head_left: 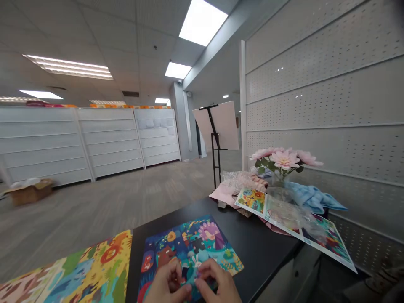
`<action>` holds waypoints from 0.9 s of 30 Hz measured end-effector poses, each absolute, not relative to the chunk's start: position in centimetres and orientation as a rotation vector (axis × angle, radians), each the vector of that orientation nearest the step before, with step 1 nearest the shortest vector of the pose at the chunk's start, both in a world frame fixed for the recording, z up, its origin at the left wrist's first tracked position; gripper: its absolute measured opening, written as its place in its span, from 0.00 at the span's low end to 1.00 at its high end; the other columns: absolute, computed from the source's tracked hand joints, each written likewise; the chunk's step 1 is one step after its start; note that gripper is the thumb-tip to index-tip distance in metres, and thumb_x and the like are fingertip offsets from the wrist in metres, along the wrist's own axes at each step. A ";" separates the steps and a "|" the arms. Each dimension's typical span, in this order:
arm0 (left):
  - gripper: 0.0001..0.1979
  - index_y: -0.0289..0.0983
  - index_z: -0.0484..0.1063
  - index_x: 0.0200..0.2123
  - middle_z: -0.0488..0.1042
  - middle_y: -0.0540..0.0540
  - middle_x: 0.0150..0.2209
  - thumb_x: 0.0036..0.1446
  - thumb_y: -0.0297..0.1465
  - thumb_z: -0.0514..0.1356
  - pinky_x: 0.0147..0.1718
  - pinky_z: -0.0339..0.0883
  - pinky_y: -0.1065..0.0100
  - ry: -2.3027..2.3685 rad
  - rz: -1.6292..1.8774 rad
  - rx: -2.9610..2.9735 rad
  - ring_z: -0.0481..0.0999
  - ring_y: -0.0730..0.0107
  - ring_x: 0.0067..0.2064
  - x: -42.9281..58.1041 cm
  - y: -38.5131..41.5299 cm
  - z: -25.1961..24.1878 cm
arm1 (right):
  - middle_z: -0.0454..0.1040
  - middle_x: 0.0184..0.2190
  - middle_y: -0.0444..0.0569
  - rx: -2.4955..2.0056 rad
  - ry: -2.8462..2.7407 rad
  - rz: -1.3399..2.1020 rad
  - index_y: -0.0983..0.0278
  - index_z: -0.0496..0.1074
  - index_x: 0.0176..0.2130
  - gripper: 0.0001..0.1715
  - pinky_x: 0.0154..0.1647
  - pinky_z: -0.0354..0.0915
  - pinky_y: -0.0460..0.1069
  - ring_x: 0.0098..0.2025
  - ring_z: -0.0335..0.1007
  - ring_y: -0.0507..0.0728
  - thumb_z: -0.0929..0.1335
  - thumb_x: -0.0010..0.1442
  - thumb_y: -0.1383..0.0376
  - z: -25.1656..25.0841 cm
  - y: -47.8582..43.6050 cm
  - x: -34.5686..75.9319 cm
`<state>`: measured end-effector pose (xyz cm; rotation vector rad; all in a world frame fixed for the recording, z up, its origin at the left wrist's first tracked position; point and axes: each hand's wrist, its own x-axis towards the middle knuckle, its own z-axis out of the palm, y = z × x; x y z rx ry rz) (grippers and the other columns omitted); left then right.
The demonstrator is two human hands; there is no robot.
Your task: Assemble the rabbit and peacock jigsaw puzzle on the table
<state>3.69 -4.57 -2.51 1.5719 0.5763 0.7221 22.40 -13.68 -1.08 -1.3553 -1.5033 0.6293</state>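
A dark blue animal jigsaw puzzle [184, 240] lies on the black table, with a rabbit, a bear and a peacock on it. Over its near part, my left hand [168, 284] and my right hand [216, 282] face each other with bent fingers. Between their fingertips is a small teal puzzle piece [191, 275], pinched from both sides. Dark gaps show in the picture near the rabbit and by my fingers. To the left lies a yellow and green animal puzzle [91, 269].
At the table's right [249, 244] sit printed picture sheets [271, 216], clear plastic wrapping [241, 181], a blue cloth [312, 198] and pink flowers [284, 159]. Behind stand an easel [214, 130] and white panels [107, 139]. A cardboard box [31, 191] is on the floor.
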 end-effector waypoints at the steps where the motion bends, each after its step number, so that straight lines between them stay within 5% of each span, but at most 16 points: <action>1: 0.28 0.41 0.58 0.29 0.66 0.56 0.25 0.48 0.51 0.72 0.27 0.63 0.73 0.560 0.716 1.572 0.71 0.73 0.26 3.8 -4.9 -2.3 | 0.80 0.31 0.44 -1.348 -1.488 0.648 0.60 0.70 0.40 0.06 0.39 0.66 0.47 0.35 0.77 0.56 0.68 0.59 0.64 -1.2 -13.5 22.3; 6: 0.27 0.40 0.64 0.34 0.69 0.53 0.30 0.48 0.51 0.72 0.35 0.68 0.67 0.518 0.635 1.519 0.73 0.69 0.31 3.9 -4.9 -2.4 | 0.72 0.28 0.39 -1.264 -1.501 0.793 0.59 0.67 0.45 0.15 0.32 0.62 0.45 0.30 0.69 0.52 0.68 0.56 0.68 -0.1 -12.8 22.1; 10: 0.29 0.40 0.67 0.47 0.72 0.49 0.35 0.52 0.53 0.67 0.32 0.67 0.70 0.568 0.685 1.746 0.73 0.69 0.33 3.3 -3.6 -3.2 | 0.69 0.28 0.38 -1.276 -1.608 0.733 0.60 0.67 0.46 0.13 0.30 0.60 0.45 0.28 0.65 0.51 0.65 0.59 0.67 1.7 -10.8 23.8; 14: 0.29 0.42 0.64 0.61 0.75 0.41 0.48 0.58 0.43 0.63 0.45 0.70 0.63 0.636 0.806 2.271 0.75 0.59 0.44 2.4 -2.7 -3.1 | 0.65 0.24 0.37 -1.358 -1.691 0.589 0.62 0.69 0.45 0.14 0.32 0.59 0.46 0.28 0.63 0.52 0.64 0.58 0.69 2.8 -6.8 27.1; 17: 0.22 0.41 0.69 0.57 0.76 0.40 0.48 0.59 0.35 0.61 0.53 0.66 0.60 0.573 0.801 2.531 0.73 0.55 0.50 2.1 -2.5 -2.3 | 0.67 0.23 0.37 -1.400 -1.759 0.534 0.62 0.72 0.43 0.13 0.34 0.59 0.47 0.28 0.64 0.53 0.64 0.57 0.70 2.4 -4.7 28.7; 22: 0.16 0.41 0.73 0.49 0.78 0.44 0.43 0.56 0.33 0.62 0.50 0.66 0.61 0.566 0.693 2.723 0.74 0.57 0.46 2.5 -2.0 -2.2 | 0.77 0.33 0.46 -1.460 -1.882 0.412 0.61 0.77 0.42 0.15 0.45 0.64 0.50 0.38 0.72 0.56 0.64 0.60 0.71 1.2 -4.7 28.7; 27: 0.15 0.42 0.73 0.47 0.78 0.45 0.43 0.55 0.32 0.64 0.47 0.69 0.63 0.625 0.687 2.752 0.76 0.58 0.46 2.7 -1.3 -4.0 | 0.77 0.40 0.49 -1.491 -1.963 0.347 0.59 0.81 0.40 0.16 0.50 0.63 0.50 0.46 0.73 0.58 0.64 0.63 0.70 0.9 -5.4 28.3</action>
